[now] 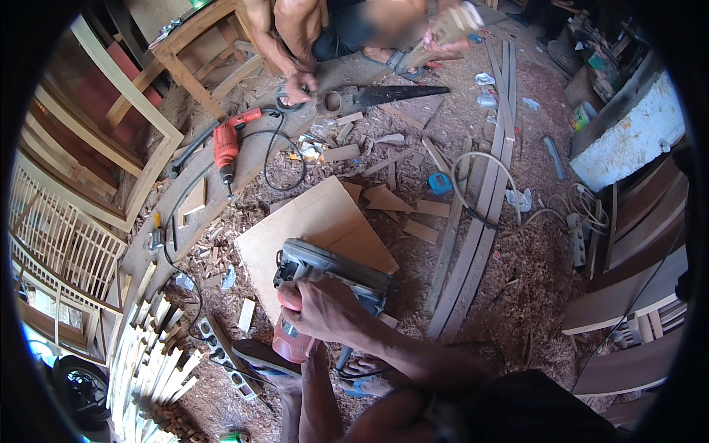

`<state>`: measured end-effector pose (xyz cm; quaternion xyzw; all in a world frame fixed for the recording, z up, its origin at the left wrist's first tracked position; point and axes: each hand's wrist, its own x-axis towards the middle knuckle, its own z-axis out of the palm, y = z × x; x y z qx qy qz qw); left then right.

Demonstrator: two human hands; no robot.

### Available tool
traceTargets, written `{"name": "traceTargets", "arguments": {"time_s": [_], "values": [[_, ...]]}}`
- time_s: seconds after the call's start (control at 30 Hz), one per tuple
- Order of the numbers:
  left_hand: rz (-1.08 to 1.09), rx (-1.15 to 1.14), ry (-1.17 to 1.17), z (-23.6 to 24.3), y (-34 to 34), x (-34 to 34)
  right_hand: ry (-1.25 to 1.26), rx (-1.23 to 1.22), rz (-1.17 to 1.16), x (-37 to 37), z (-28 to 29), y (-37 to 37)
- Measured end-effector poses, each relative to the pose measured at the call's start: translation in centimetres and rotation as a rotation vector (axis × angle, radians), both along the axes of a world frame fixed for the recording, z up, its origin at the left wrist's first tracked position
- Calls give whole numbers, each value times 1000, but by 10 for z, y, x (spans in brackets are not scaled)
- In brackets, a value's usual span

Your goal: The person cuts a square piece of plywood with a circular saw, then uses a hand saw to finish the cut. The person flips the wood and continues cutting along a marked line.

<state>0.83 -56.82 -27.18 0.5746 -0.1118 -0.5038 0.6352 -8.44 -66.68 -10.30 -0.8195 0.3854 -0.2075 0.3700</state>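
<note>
Red-grey power tool [338, 267], right hand [325, 310] with fingers curled round it; left hand's fingers hidden

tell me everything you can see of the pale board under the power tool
The pale board is a flat, tan, wood-like panel with straight edges, one corner pointing toward the top of the picture. A thin darker line crosses its face. It lies face up amid shavings, with wood scraps along its right side. The power tool, held by the right hand, covers its near part, so any cut there is hidden.
</note>
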Motion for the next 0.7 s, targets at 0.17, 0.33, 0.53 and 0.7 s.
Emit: {"name": "traceTargets", "arguments": {"time_s": [0.17,0.33,0.53,0.7], "values": [[0,-4,1,0,0,0,-1,24,3,2,-5,1],[-3,-14,3,0,0,-1,-14,-55,4,1,-2,1],[-21,-22,5,-1,-1,-3,-62,-78,-18,2,-3,3],[-30,-27,4,-2,-3,-3,-42,-73,19,4,-5,0]]}}
